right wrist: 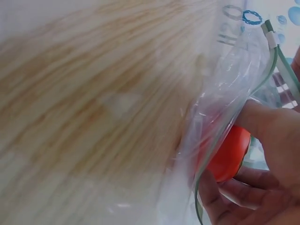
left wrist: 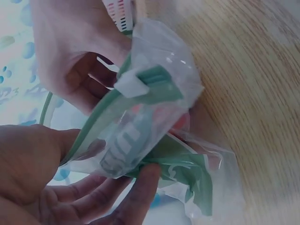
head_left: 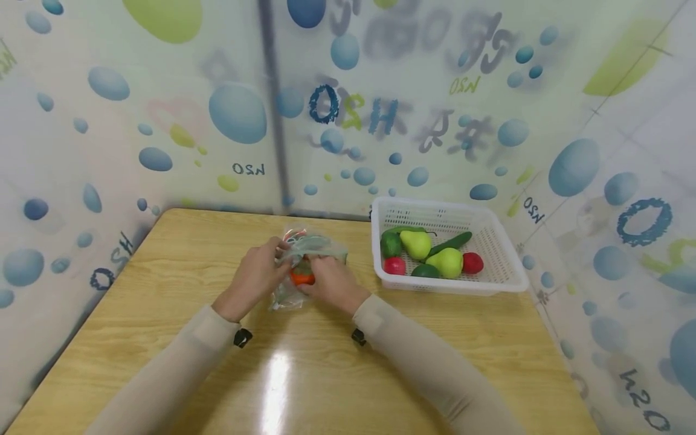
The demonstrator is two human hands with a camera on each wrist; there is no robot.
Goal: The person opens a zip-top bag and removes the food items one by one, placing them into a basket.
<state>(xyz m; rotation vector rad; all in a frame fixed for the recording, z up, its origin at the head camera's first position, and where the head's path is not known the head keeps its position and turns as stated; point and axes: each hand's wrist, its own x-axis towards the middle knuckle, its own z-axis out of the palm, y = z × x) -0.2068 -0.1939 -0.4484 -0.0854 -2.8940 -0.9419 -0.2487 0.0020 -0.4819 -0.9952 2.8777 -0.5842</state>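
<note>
A clear zip bag (head_left: 285,297) with a green seal lies near the middle of the table. My left hand (head_left: 260,275) pinches the bag's edge at its mouth; in the left wrist view a white slider (left wrist: 130,84) sits on the green seal (left wrist: 101,110). From the right, my right hand (head_left: 336,284) holds a red-orange tomato (head_left: 302,276) at the bag's opening. Seen from the right wrist, the tomato (right wrist: 230,154) lies between thumb and fingers, partly behind the clear film. Folded plastic hides how deep it sits.
To the right stands a white plastic basket (head_left: 451,287) holding green pears (head_left: 447,263), a cucumber (head_left: 454,241), red round fruits (head_left: 472,263) and other green produce. The wooden table (head_left: 179,254) meets a patterned wall covering (head_left: 337,175) behind and at both sides.
</note>
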